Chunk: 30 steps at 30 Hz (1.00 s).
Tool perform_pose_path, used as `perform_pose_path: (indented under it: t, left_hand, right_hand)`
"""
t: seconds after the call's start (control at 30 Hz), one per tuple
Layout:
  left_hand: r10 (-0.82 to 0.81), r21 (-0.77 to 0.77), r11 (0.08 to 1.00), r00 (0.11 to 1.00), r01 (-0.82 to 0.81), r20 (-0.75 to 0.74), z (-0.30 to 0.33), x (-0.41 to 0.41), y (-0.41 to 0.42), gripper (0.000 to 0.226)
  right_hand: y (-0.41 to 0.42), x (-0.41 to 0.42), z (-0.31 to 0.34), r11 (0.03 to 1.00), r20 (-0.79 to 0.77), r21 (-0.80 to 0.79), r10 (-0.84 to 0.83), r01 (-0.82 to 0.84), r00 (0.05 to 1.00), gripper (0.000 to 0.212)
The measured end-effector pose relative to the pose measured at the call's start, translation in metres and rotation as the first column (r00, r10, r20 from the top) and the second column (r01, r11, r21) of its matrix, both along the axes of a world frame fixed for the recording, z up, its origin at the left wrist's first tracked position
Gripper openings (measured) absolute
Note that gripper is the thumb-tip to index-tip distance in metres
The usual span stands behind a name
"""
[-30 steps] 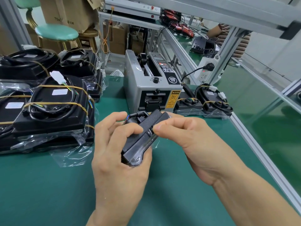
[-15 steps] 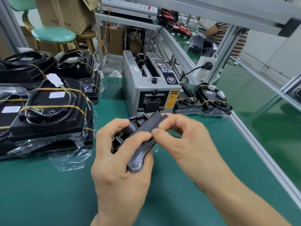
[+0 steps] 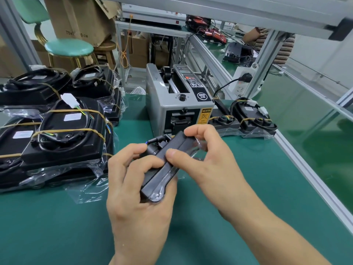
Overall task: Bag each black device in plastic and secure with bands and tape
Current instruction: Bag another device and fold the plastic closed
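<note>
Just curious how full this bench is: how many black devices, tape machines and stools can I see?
Held black device: 1
Banded devices in left pile: 4 with tops showing
Banded devices on right: 2
Tape dispenser: 1
Green stool: 1
Total: 9

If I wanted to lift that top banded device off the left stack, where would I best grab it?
Probably by its two long side edges, coming down from above. The device lies flat on the stack, its top crowded by a coiled cable and rubber bands, so the plain sides offer the firmest hold.
</note>
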<state>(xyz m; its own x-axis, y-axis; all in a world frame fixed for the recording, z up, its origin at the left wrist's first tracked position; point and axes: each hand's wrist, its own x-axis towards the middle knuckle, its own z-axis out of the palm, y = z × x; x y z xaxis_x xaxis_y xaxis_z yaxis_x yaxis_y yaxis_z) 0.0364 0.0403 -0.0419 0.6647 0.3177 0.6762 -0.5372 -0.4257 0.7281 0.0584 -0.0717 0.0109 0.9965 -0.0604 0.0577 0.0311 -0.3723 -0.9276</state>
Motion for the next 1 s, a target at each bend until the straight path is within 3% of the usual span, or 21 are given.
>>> perform_pose_path:
  t: [0.1,0.17,0.27,0.53,0.6,0.73,0.8,0.87,0.93,1.0]
  left_hand:
    - [-0.020,0.001,1.000,1.000,0.020,-0.004,0.001,0.000,0.000,0.031]
    - [0.004,0.017,1.000,1.000,-0.004,-0.006,0.002,0.000,0.002,0.033]
    - [0.029,-0.003,1.000,0.999,-0.029,-0.014,0.004,0.003,0.005,0.037]
    - [0.019,0.025,1.000,1.000,-0.019,0.006,-0.001,-0.001,0.006,0.025]
    - [0.005,0.021,1.000,1.000,-0.005,0.026,-0.001,0.000,0.008,0.028]
    - [-0.058,-0.016,0.998,0.997,0.058,0.048,0.000,-0.001,0.015,0.027]
    - [-0.105,-0.084,0.991,0.994,0.108,0.041,0.004,0.001,0.019,0.024]
    - [-0.186,-0.386,0.904,0.982,0.183,0.030,0.007,0.007,0.023,0.029]
    - [-0.343,-0.743,0.609,0.937,0.278,0.070,0.008,0.012,0.025,0.036]
    - [-0.450,-0.877,0.394,0.890,0.276,0.078,0.001,0.011,0.027,0.036]
  right_hand:
    - [-0.004,0.002,-0.001,0.998,0.046,0.062,-0.028,0.025,0.999,0.014]
    - [-0.007,0.003,-0.001,0.997,0.034,0.077,0.018,-0.020,0.999,0.011]
    - [-0.007,0.003,0.003,0.985,-0.050,0.138,0.110,-0.103,0.993,0.031]
    - [-0.008,-0.002,0.005,0.983,-0.115,0.038,0.181,-0.178,0.977,0.065]
    - [-0.009,0.001,0.005,0.979,-0.143,0.117,0.181,-0.165,0.973,0.057]
    - [-0.016,0.012,0.000,0.952,-0.141,0.297,0.116,-0.069,0.983,0.020]
    - [-0.027,0.013,0.000,0.933,-0.104,0.348,0.137,-0.093,0.985,0.023]
    - [-0.036,0.010,-0.001,0.897,-0.054,0.314,0.343,-0.311,0.938,0.062]
    - [-0.041,0.006,-0.004,0.879,-0.071,0.067,0.476,-0.472,0.877,0.093]
    - [-0.045,0.008,-0.004,0.900,-0.028,-0.166,0.405,-0.403,0.914,0.084]
